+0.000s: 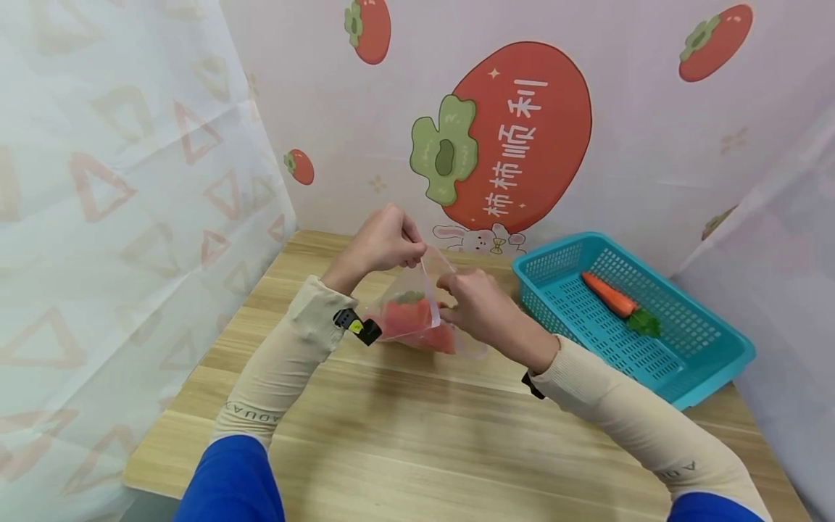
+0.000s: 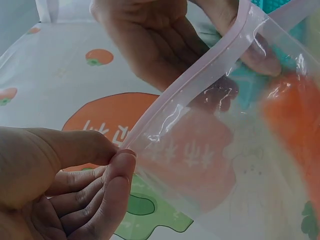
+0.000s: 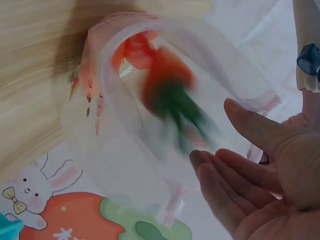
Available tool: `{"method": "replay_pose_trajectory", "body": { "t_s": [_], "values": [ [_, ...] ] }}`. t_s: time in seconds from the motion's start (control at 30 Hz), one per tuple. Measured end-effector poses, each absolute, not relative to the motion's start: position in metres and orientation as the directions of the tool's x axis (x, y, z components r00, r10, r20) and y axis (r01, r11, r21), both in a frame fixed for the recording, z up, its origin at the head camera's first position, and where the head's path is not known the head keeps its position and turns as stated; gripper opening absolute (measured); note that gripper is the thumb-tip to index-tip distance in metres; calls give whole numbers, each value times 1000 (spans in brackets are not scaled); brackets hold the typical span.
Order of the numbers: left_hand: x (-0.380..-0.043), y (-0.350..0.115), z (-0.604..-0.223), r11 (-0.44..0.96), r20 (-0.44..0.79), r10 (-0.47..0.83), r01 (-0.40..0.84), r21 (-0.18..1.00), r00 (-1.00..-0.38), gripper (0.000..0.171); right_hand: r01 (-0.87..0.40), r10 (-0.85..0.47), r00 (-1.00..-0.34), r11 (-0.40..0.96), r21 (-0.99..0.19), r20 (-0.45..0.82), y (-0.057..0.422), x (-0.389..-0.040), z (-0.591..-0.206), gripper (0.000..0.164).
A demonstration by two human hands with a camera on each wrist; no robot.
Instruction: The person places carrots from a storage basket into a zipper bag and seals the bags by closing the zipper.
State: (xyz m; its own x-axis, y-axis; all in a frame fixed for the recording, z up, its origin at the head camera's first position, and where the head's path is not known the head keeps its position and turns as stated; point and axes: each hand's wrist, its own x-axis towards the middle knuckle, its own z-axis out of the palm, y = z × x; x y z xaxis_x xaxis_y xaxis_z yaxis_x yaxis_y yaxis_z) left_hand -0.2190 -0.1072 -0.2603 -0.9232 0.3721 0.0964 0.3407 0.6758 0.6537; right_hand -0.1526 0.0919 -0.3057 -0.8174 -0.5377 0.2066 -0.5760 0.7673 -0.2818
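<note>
My left hand (image 1: 386, 241) pinches the edge of a clear plastic bag (image 2: 200, 80) with a pale pink rim, between thumb and forefinger. Orange-red carrots (image 1: 411, 319) lie low in the bag, seen through its side. At the bag's open mouth is my right hand (image 1: 481, 308), its thumb and fingers apart with nothing between them. Just beyond those fingertips, in the right wrist view, a blurred carrot (image 3: 167, 75) with green leaves is inside the bag, leafy end toward the hand.
A turquoise plastic basket (image 1: 691, 344) stands to the right on the wooden table (image 1: 417, 435), with one carrot (image 1: 609, 295) inside. Behind the table rises a patterned wall covering (image 1: 372, 145), and another sheet (image 1: 130, 217) hangs at the left.
</note>
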Motion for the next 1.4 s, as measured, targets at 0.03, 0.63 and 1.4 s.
{"method": "replay_pose_trajectory", "body": {
  "t_s": [0.03,0.63,1.4],
  "values": [
    [-219,-107,-260,676,96,372,341,653,-923,19,-589,-547,-808,756,-285,219,92,-154,-307,28],
    [-220,-114,-264,678,85,349,314,665,-933,19,-512,-451,-858,788,-342,246,161,-166,-292,31],
    [-222,-114,-265,672,97,343,316,670,-934,19,-254,-257,-966,928,-272,24,311,-216,-290,50]
  ]
}}
